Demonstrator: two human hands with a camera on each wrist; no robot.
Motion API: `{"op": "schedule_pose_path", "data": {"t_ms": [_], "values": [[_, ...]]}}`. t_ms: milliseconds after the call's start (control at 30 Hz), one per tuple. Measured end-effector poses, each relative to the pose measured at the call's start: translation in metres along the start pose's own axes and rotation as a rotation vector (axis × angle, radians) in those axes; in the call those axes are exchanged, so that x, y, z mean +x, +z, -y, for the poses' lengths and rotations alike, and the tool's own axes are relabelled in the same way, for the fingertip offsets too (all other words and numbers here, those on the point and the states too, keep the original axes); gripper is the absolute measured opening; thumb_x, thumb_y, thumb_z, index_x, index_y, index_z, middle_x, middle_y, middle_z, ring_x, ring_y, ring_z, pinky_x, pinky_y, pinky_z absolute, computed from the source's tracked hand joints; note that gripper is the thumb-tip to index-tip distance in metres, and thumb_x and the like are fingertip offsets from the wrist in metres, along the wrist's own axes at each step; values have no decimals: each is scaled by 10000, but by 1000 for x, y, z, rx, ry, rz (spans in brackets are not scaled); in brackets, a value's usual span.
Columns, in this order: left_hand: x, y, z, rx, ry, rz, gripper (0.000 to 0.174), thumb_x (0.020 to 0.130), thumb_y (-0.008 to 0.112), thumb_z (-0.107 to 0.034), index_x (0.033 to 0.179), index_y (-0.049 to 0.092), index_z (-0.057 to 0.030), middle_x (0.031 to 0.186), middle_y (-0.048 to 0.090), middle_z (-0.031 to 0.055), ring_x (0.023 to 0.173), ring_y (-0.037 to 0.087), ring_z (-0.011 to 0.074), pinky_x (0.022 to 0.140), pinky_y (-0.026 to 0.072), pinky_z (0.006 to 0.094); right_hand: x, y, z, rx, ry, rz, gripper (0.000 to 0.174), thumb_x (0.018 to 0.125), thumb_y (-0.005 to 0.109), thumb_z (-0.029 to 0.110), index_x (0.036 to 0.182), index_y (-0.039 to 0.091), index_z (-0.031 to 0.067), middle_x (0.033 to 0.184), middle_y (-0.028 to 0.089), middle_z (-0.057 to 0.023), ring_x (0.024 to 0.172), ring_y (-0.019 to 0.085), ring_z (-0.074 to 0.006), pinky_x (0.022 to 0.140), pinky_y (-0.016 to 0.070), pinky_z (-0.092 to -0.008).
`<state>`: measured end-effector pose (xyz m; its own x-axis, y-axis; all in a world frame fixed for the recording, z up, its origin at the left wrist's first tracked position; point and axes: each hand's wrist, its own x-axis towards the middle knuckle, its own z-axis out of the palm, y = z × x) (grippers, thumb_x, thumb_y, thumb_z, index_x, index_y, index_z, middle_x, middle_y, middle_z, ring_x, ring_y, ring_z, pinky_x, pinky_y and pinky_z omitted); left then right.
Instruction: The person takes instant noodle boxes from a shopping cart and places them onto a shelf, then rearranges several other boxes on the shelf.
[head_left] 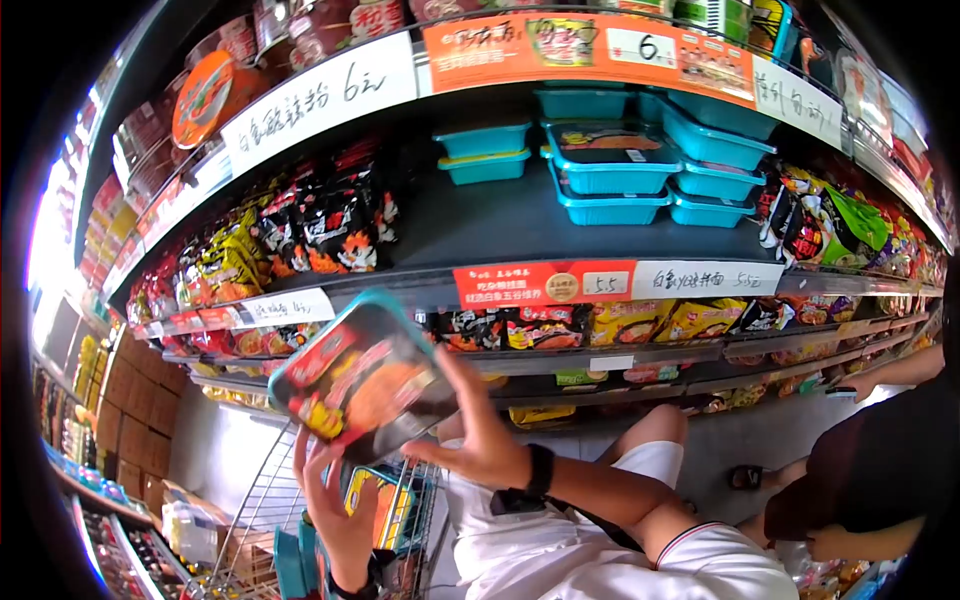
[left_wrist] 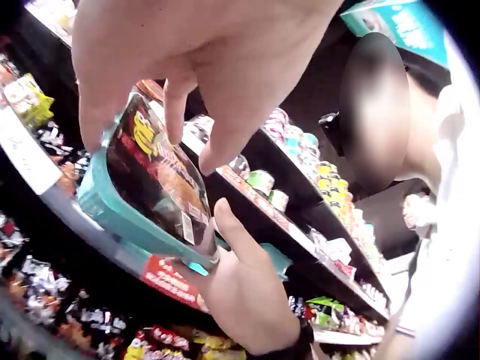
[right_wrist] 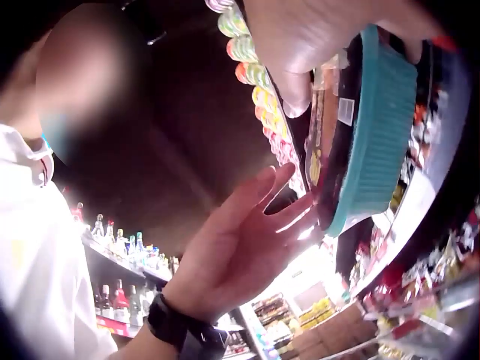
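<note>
In the head view, a teal package with a dark printed lid is in mid-air, tilted, in front of the shelf, where similar teal trays stand stacked. The right hand grips it at its right side and lower edge; the left hand has its fingers spread, their tips at the package's lower left corner. A wire cart is below, with more teal containers in it.

In the left wrist view, the left hand's fingers reach over the lid and touch the rim, while the right hand holds the opposite end.

In the right wrist view, the right hand clasps the package, thumb on the lid side — the left hand is open, fingertips by the edge.

The step in hand looks like handling the package between both hands; any onward move calls for a secure right grip — and a level tilt.
</note>
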<state>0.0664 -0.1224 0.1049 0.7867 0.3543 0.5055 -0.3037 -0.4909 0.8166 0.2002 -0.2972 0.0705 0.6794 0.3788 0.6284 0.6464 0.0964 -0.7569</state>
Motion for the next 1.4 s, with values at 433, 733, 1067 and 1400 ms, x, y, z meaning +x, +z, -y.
{"op": "schedule_pose_path", "data": {"t_ms": [433, 733, 1067, 1400], "values": [[170, 195, -68, -338, 445, 600, 562, 782, 746, 120, 1282, 547, -44, 1642, 118, 151, 1490, 261, 273, 1180, 314, 438, 68, -228, 24, -9, -207, -642, 747, 885, 747, 36, 1481, 297, 2, 1374, 468, -159, 1200, 553, -195, 1000, 493, -328], [242, 300, -63, -795, 191, 526, 625, 857, 706, 92, 1397, 428, -58, 1550, 333, 146, 1416, 379, 243, 1138, 373, 363, 112, -293, 0, -218, -152, -751, 639, 917, 736, 142, 1429, 381, 2, 1422, 439, -157, 1319, 473, -268, 1120, 390, -458], [229, 323, -46, -391, 277, 360, 682, 915, 728, -158, 1462, 387, 65, 1501, 425, 228, 1425, 386, 303, 1159, 320, 385, 126, -307, -61, -460, -305, -756, 491, 950, 677, 120, 1354, 431, -12, 1349, 540, -199, 1307, 514, -281, 1073, 428, -386], [263, 338, -32, -206, 221, 457, 903, 854, 773, -282, 1536, 272, 32, 1490, 403, 262, 1382, 396, 332, 1119, 338, 391, 121, -297, -64, -915, -157, -611, 718, 927, 650, 170, 1512, 288, -34, 1457, 435, -270, 1356, 420, -414, 1108, 383, -450]]}}
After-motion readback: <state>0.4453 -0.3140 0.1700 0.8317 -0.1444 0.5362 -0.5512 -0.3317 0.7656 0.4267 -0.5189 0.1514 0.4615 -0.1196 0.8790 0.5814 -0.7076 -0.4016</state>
